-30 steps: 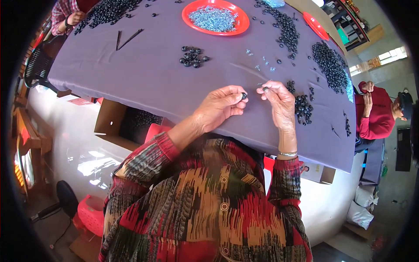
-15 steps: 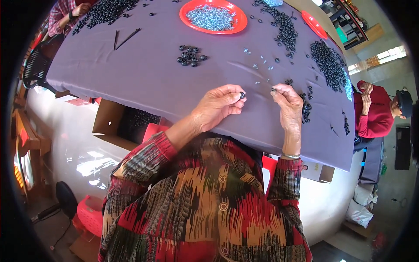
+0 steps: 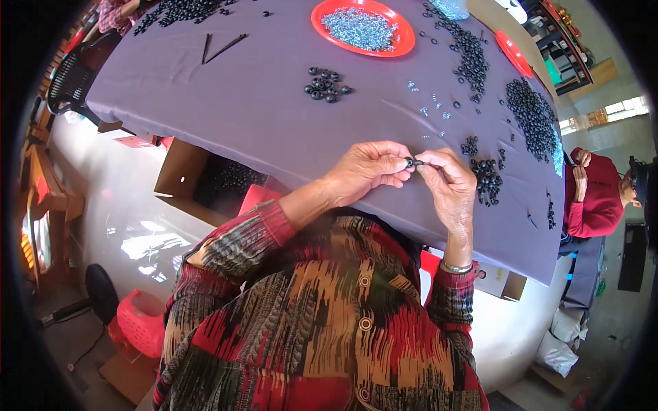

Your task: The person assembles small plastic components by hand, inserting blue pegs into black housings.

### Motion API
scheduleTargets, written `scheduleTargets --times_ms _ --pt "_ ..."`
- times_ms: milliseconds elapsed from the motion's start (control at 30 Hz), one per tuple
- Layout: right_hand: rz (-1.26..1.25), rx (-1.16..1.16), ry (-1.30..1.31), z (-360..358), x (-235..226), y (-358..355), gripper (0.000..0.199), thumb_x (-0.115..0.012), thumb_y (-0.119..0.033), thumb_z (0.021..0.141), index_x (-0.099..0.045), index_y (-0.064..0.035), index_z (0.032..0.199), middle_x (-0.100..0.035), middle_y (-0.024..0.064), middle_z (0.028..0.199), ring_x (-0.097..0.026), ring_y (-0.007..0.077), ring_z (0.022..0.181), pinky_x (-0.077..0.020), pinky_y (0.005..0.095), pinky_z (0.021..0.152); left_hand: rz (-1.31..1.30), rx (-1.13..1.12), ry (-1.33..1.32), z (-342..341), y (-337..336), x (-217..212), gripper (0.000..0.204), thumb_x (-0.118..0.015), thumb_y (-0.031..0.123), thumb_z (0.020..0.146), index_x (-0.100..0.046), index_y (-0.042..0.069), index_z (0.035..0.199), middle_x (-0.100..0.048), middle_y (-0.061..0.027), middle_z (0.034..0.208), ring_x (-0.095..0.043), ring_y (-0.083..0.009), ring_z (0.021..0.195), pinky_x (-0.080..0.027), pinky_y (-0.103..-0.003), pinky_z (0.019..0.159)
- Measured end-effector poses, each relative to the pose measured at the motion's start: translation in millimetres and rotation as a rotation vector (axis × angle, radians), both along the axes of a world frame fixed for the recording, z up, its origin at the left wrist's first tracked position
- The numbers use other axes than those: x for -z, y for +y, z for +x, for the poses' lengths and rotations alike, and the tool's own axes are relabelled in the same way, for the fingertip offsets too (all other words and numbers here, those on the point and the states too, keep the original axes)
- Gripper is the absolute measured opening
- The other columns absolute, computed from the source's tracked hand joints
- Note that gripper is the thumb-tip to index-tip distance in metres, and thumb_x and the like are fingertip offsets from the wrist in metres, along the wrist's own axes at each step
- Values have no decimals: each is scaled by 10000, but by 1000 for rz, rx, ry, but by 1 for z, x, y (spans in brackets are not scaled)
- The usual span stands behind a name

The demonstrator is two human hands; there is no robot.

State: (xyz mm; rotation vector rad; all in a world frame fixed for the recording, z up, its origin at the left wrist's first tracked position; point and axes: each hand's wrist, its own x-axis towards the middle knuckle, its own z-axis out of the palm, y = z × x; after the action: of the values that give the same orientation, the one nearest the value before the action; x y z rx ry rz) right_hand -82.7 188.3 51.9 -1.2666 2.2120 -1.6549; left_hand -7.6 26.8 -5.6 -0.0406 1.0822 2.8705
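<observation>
My left hand point(image 3: 363, 172) pinches a shiny round black bead point(image 3: 410, 162) between thumb and fingertips. Against its right side, my right hand point(image 3: 449, 186) pinches a small dark piece point(image 3: 419, 163), its shape mostly hidden by the fingers. The two parts meet or nearly meet above the purple cloth. Beyond the hands lie several tiny silvery springs point(image 3: 425, 111) and a cluster of round black beads point(image 3: 325, 86). Close to my right hand are a heap of black parts point(image 3: 486, 181) and a smaller heap of tiny black pieces point(image 3: 469, 145).
A red plate point(image 3: 409, 42) full of silvery springs stands at the far side of the purple-covered table point(image 3: 226, 103). Larger black heaps point(image 3: 531, 113) spread at right and far left. Two dark sticks point(image 3: 223, 49) lie at left. A co-worker in red point(image 3: 600, 192) sits at right.
My hands, apart before, have come together, bringing the small dark piece up to the bead. The whole view has shifted slightly, so the table appears farther right.
</observation>
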Motion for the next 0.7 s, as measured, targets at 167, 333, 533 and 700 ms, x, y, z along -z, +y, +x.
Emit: scheduleTargets --times_ms 167,333,533,700 --pt "55 37 127 3 -3 -3 132 -646 67 797 -648 14 918 -605 42 801 -544 100 718 -443 225 652 5 24 41 1 -1 5 196 -622 129 891 -618 10 1047 -634 -55 931 -617 -123 839 -523 -270 750" --pt "101 51 175 4 -5 -2 168 -639 89 775 -645 -1 917 -634 66 798 -614 133 706 -478 241 645 -31 0 40 1 1 5 206 -626 131 889 -617 8 1054 -636 -56 939 -619 -124 841 -519 -268 753" --pt "196 123 309 13 -13 -4 136 -649 64 770 -637 0 890 -606 57 758 -566 124 643 -452 240 589 -52 -15 27 2 2 1 174 -609 87 893 -609 8 1049 -618 -56 948 -615 -144 857 -513 -284 757" --pt "267 149 382 18 -17 -5 110 -655 31 771 -626 -8 870 -571 63 718 -549 151 593 -430 264 537 -78 -41 60 3 3 3 180 -604 79 895 -605 -1 1057 -620 -61 952 -619 -145 855 -514 -284 760"
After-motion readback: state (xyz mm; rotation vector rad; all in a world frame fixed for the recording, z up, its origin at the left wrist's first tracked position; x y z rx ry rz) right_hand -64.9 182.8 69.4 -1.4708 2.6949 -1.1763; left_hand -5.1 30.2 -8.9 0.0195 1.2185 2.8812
